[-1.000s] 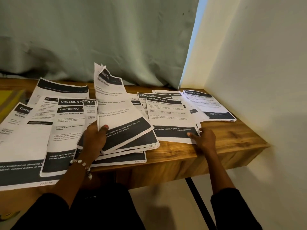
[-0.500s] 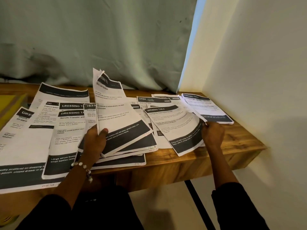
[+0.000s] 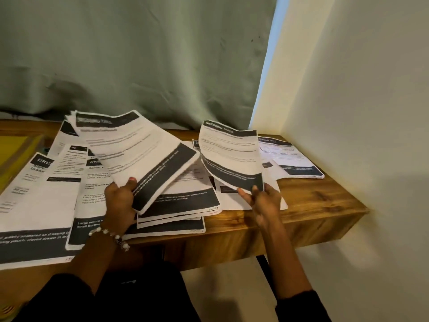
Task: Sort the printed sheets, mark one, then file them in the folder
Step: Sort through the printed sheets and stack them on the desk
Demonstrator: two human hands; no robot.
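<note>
nearest the camera, dark sleeves (image 3: 299, 305) are seen on both forearms, and a beaded bracelet (image 3: 113, 235) is worn on the left wrist. the left hand (image 3: 119, 203) is closed on a thin stack of printed sheets (image 3: 139, 154), gripped at its near left corner with the thumb on top; the stack is lifted off the table and tilted, its dark footer band turned toward the right. the right hand (image 3: 263, 201) is curled at the near edge of a single printed sheet (image 3: 229, 154), which is pinched there and raised, bowed, its header reading "dressing table". both held papers are blurred.

under and around the hands, more printed sheets (image 3: 46, 205) are spread overlapping across the wooden table (image 3: 313, 205), the largest spill lying at the near left and overhanging the near edge. a neater pile (image 3: 294, 161) is laid at the far right of the table, just beside the wall (image 3: 359, 112). a yellow folder (image 3: 14, 149) is partly seen at the far left edge, partly covered by sheets. behind the table a grey-green curtain (image 3: 139, 54) is hung.
</note>
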